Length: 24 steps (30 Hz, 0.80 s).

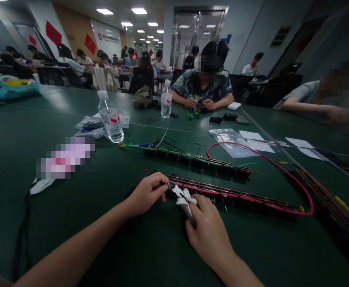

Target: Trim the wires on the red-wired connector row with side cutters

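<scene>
My right hand (208, 233) grips white-handled cutters (183, 199), whose jaws point at the left end of the near wired strip (237, 195), a long dark row of blocks with a pink wire along it. My left hand (147, 193) pinches that left end, fingertips right at the cutter jaws. A second strip (198, 159) with green wires lies parallel, a little farther away. A red wire (282, 167) loops from the near strip's right end back toward the middle of the green table (150, 247).
A water bottle (110, 117) stands left of the strips and another (166, 100) farther back. Plastic bags (232, 143), paper slips and a bundle of coloured wires (336, 203) lie on the right. A person sits opposite (202, 85), another at the right edge.
</scene>
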{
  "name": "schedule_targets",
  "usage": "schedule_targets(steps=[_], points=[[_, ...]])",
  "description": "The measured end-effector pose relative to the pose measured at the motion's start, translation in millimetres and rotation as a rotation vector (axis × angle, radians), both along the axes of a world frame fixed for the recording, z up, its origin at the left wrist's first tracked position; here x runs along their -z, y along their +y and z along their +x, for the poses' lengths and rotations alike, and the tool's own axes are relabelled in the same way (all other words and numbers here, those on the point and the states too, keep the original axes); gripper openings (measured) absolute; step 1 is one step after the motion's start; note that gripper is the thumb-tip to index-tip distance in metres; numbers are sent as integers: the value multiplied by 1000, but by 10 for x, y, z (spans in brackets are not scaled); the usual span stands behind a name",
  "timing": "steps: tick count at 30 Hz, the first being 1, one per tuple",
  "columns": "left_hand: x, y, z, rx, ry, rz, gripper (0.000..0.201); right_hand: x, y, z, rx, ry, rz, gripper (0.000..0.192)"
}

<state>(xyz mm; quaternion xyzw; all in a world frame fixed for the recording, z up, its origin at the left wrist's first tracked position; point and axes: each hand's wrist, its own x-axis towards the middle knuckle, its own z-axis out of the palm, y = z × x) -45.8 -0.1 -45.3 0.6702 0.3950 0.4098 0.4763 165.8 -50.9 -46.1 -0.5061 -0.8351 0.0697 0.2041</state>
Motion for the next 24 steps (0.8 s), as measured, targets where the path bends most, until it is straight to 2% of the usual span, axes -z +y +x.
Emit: schedule_targets(steps=[13,24], points=[[7,-1,-15,2,12,5,10,-43,-8,-1,12,-16,-8,43],[54,24,-18,2,-12,-1,10,-47,-8,8,-6,-18,-3,40]])
